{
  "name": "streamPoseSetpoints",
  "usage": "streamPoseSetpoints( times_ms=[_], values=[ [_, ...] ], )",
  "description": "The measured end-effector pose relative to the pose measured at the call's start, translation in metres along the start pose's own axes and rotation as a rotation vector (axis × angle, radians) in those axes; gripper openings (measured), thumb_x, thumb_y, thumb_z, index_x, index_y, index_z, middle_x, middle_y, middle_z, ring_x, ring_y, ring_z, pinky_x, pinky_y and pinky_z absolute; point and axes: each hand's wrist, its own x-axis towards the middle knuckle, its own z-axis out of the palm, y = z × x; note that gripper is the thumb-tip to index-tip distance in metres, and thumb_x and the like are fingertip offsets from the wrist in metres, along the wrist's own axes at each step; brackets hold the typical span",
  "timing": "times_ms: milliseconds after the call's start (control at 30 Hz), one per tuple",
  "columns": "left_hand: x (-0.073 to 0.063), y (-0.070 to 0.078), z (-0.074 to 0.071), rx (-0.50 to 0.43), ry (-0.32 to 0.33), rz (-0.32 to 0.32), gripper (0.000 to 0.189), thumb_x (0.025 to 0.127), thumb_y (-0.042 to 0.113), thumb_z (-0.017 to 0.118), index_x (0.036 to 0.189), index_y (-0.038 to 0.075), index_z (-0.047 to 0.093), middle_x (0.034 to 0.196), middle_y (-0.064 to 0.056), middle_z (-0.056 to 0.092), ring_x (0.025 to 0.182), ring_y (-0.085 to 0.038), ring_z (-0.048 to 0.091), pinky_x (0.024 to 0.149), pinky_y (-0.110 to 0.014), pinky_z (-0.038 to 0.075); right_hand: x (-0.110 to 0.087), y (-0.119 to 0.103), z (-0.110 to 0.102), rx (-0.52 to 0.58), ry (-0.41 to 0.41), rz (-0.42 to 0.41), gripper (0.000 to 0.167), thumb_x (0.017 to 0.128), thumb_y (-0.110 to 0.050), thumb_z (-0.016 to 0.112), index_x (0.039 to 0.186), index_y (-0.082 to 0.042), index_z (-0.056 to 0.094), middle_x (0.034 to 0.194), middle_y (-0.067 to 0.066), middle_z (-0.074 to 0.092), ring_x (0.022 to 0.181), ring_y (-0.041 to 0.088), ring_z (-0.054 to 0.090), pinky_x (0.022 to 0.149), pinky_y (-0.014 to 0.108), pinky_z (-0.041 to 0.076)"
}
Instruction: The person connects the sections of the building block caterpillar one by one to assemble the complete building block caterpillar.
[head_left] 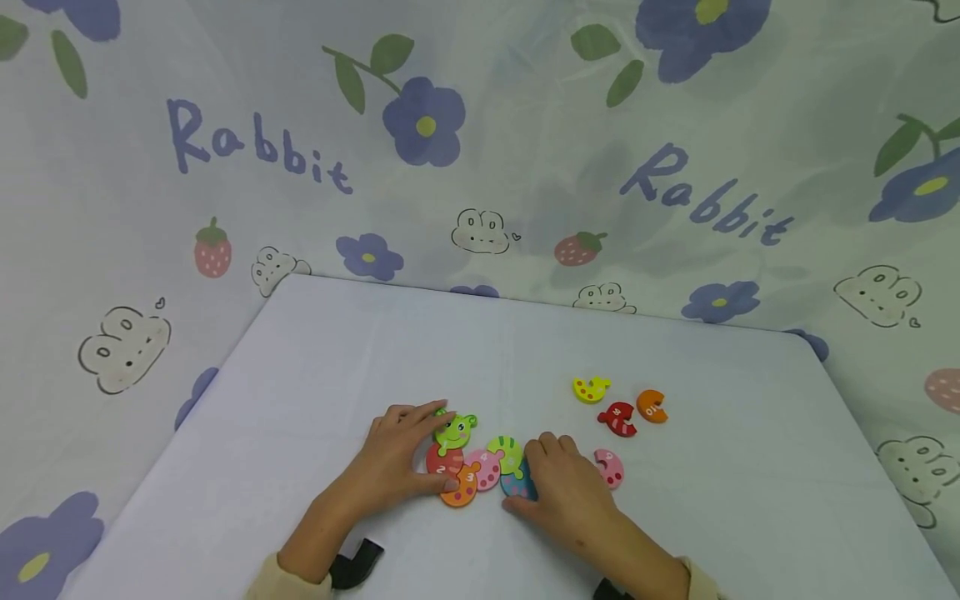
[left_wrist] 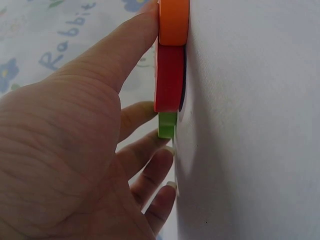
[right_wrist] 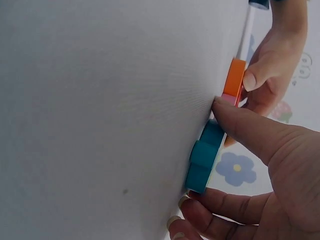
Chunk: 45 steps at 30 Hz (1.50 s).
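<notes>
A caterpillar puzzle lies partly joined on the white table. Its green smiling head piece (head_left: 455,433) links to a red piece (head_left: 441,461), an orange piece (head_left: 460,493), a pink piece (head_left: 484,472) and a light green piece (head_left: 507,450). My left hand (head_left: 382,462) rests on the left end, straight thumb on the orange piece and fingertips at the head. At the other end, my right hand (head_left: 573,492) grips a blue puzzle piece (head_left: 515,483) between thumb and fingers. In the right wrist view this teal-sided piece (right_wrist: 202,157) stands close against the table surface.
Loose puzzle pieces lie right of the chain: yellow (head_left: 591,397), red (head_left: 618,421), orange (head_left: 649,407) and pink (head_left: 613,472), the last partly behind my right hand. A black wrist device (head_left: 358,565) shows by my left wrist. Rabbit-print cloth (head_left: 525,167) hangs behind the table.
</notes>
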Motion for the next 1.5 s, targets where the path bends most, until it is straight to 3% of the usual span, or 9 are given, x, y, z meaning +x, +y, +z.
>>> streamPoseSetpoints(
  times_ms=[100,300,600,833,933,1067,1167,1300,1500],
  values=[
    [0.0,0.0,-0.001,0.004,0.003,0.0,0.088,0.075,0.058,0.09,0.15,0.024,0.059,0.161,0.003,0.046,0.137,-0.028,0.042,0.105,-0.055,0.037,-0.001,0.001,0.0,-0.015,-0.014,0.007,0.074,0.071,-0.059,0.092,0.116,-0.006,0.067,0.098,0.003,0.057,0.091,0.02,0.051,0.073,0.035,0.057],
    [-0.001,0.0,-0.001,-0.004,0.006,-0.004,0.088,0.075,0.059,0.089,0.15,0.024,0.059,0.161,0.003,0.046,0.137,-0.027,0.042,0.105,-0.055,0.036,-0.005,0.004,-0.002,-0.037,-0.067,0.026,0.078,0.07,-0.061,0.092,0.12,-0.006,0.068,0.104,0.005,0.058,0.097,0.023,0.052,0.083,0.039,0.057],
    [0.0,-0.001,-0.001,0.0,0.009,0.004,0.087,0.076,0.06,0.088,0.15,0.025,0.058,0.161,0.003,0.046,0.137,-0.027,0.042,0.104,-0.056,0.037,-0.016,0.017,-0.006,-0.032,-0.069,-0.005,0.075,0.068,-0.055,0.096,0.119,-0.007,0.07,0.109,0.006,0.061,0.1,0.024,0.055,0.093,0.044,0.056],
    [0.0,0.0,-0.001,-0.002,0.015,-0.007,0.089,0.074,0.057,0.091,0.15,0.024,0.059,0.161,0.002,0.046,0.136,-0.028,0.042,0.104,-0.056,0.037,-0.024,0.027,-0.011,-0.025,-0.083,-0.023,0.071,0.069,-0.054,0.095,0.117,-0.007,0.072,0.112,0.004,0.061,0.102,0.021,0.055,0.092,0.041,0.057],
    [0.0,0.0,0.0,-0.006,0.007,-0.016,0.089,0.074,0.057,0.091,0.15,0.025,0.059,0.161,0.003,0.046,0.137,-0.027,0.042,0.104,-0.056,0.037,-0.028,0.033,-0.014,0.031,-0.108,-0.003,0.067,0.073,-0.052,0.094,0.118,-0.008,0.072,0.113,0.001,0.062,0.103,0.019,0.056,0.09,0.04,0.058],
    [0.0,0.0,0.002,-0.007,-0.006,-0.018,0.088,0.074,0.058,0.091,0.15,0.026,0.059,0.161,0.004,0.046,0.137,-0.026,0.042,0.105,-0.055,0.037,-0.034,0.044,-0.02,0.103,-0.069,0.015,0.058,0.077,-0.048,0.092,0.121,-0.015,0.073,0.115,-0.007,0.063,0.107,0.014,0.057,0.091,0.038,0.058],
    [0.0,0.0,0.002,-0.007,-0.006,-0.014,0.089,0.074,0.058,0.09,0.151,0.026,0.058,0.161,0.005,0.045,0.137,-0.025,0.041,0.105,-0.054,0.036,-0.038,0.052,-0.027,0.117,0.012,0.021,0.051,0.077,-0.043,0.093,0.118,-0.021,0.073,0.115,-0.013,0.063,0.105,0.008,0.055,0.089,0.034,0.057],
    [0.0,0.0,0.001,-0.01,-0.003,-0.013,0.089,0.074,0.058,0.091,0.151,0.026,0.058,0.162,0.005,0.044,0.138,-0.025,0.04,0.105,-0.053,0.036,-0.039,0.063,-0.034,0.128,0.071,0.032,0.052,0.075,-0.042,0.095,0.119,-0.023,0.073,0.117,-0.013,0.063,0.109,0.007,0.056,0.09,0.034,0.058],
    [0.0,0.0,0.001,-0.014,-0.004,-0.016,0.089,0.074,0.059,0.09,0.151,0.027,0.058,0.162,0.006,0.044,0.138,-0.025,0.04,0.106,-0.054,0.035,-0.04,0.079,-0.037,0.096,0.035,0.025,0.07,0.072,-0.043,0.097,0.131,-0.02,0.068,0.132,-0.003,0.061,0.125,0.019,0.054,0.094,0.042,0.057]
  ],
)
